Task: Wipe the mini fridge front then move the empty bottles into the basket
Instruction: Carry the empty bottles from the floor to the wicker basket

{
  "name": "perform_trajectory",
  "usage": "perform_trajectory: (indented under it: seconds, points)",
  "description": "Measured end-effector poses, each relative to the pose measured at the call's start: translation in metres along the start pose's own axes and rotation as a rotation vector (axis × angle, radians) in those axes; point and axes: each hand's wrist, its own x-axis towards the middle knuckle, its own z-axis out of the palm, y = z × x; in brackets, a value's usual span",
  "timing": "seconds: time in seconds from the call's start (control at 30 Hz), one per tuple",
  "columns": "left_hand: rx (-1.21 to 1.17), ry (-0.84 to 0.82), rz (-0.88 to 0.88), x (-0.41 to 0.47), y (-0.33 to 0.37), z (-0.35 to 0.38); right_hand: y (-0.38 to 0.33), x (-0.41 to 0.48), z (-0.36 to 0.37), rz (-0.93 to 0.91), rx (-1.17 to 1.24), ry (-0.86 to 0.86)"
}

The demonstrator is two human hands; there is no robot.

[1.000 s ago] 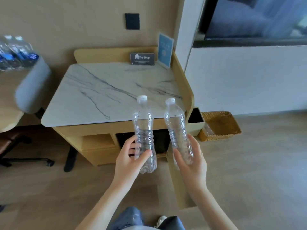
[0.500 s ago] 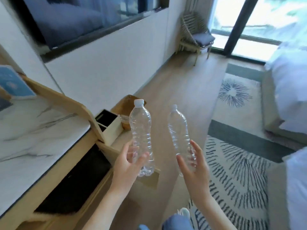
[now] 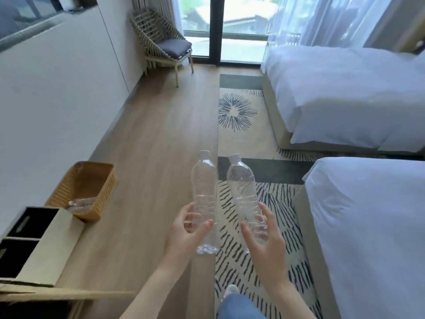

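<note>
closest to me, both hands are up w/ a clear plastic bottle each. left hand (image 3: 187, 229) is wrapped round the lower part of the left bottle (image 3: 204, 199), thumb in front, fingers behind, bottle upright w/ cap on. right hand (image 3: 264, 240) is clamped on the bottom half of the right bottle (image 3: 243, 192), which tilts a bit left at the top, cap also on. the two bottles are just beside each other, not touching as far as i can tell. both look empty, no liquid line visible.

off to my left, a bit further, the wicker basket (image 3: 92, 180) sits on the wood floor (image 3: 149, 146) against the white wall, right behind a cream box w/ two dark compartments (image 3: 34, 245). there's already one clear bottle (image 3: 80, 204) lying on its side in the basket's near end.

progress, my read: fridge isn't in view so i can't check the wipe. bottle part is underway: one in the basket, two in hand and not yet over it, both well apart from the basket, to its right. what's left is swinging left and lowering them in. can't tell if more bottles wait elsewhere.

further out: patterned rug (image 3: 236, 111), two beds w/ white covers (image 3: 345, 88) on the right, slatted chair (image 3: 161, 42) by the glass door at the far end
</note>
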Motion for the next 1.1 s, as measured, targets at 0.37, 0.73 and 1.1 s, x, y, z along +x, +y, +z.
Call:
perform_trajectory:
  seconds: [0.37, 0.73, 1.1]
  points:
    - [-0.009, 0.144, -0.080, 0.140, 0.055, 0.067, 0.015, 0.196, 0.000, -0.041, -0.021, -0.140]
    - [-0.118, 0.385, -0.140, 0.353, 0.056, 0.010, -0.006, 0.410, 0.151, -0.108, 0.037, -0.369]
    - [-0.173, 0.589, -0.133, 0.520, 0.114, -0.079, -0.087, 0.600, 0.305, -0.251, 0.095, -0.558]
